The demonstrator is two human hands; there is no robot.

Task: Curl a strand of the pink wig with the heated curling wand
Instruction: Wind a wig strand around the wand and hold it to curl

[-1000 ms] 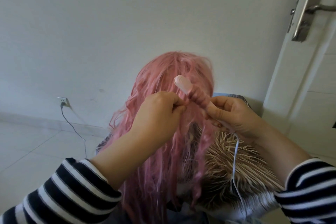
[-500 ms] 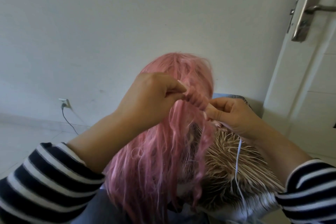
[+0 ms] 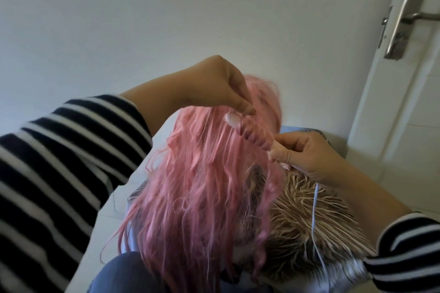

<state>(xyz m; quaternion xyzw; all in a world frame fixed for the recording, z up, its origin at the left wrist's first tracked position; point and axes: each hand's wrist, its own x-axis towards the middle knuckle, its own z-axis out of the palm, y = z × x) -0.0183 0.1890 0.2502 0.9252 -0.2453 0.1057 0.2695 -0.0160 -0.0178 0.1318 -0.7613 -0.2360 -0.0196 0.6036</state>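
The pink wig [image 3: 202,185] hangs in long wavy strands in the middle of the view. A pale pink curling wand [image 3: 232,118] slants from upper left to lower right, with a strand [image 3: 254,137] coiled in tight turns around its barrel. My right hand [image 3: 307,157] grips the wand's handle end at the right. My left hand [image 3: 219,83] is raised above the wand's tip, its fingertips pinching the end of the wound strand just over the tip.
A thin white cord [image 3: 314,216] drops from my right hand. Below it lies a shaggy cream and brown fur cover [image 3: 309,221]. A white door with a metal handle [image 3: 402,24] stands at the right, and a plain wall behind.
My left hand has risen from beside the wand to above its tip, carrying the strand's end upward. The wand and my right hand have stayed almost in place.
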